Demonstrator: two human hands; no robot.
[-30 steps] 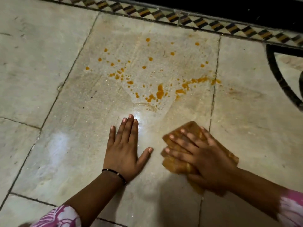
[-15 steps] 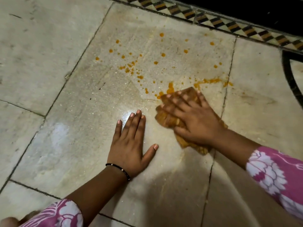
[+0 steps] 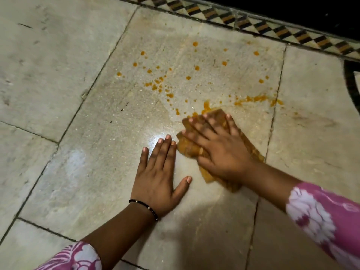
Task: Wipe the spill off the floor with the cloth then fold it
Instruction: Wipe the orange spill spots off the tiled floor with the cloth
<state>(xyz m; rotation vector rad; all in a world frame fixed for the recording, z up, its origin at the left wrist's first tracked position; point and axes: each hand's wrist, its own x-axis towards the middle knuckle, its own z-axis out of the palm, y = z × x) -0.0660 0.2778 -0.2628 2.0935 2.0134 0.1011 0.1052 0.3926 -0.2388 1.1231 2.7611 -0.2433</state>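
An orange spill [image 3: 165, 84] lies in drops and streaks across the far half of a large beige floor tile [image 3: 97, 172]. A bunched, orange-stained cloth [image 3: 187, 149] lies on the tile at the near edge of the spill. My right hand [image 3: 220, 147] presses flat on the cloth with fingers spread, covering most of it. My left hand [image 3: 157, 174] rests palm down on the bare tile just left of the cloth, fingers apart, holding nothing. A thin black bracelet circles the left wrist.
A patterned black, orange and white border strip [image 3: 272, 30] runs along the far edge of the floor, with a dark area beyond it. A black curved inlay [image 3: 350, 82] shows at the right edge. Dark grout lines divide the tiles.
My right hand pushed the cloth away from me, from the near right part of the tile up to the edge of the spill. The left hand stayed planted on the floor.
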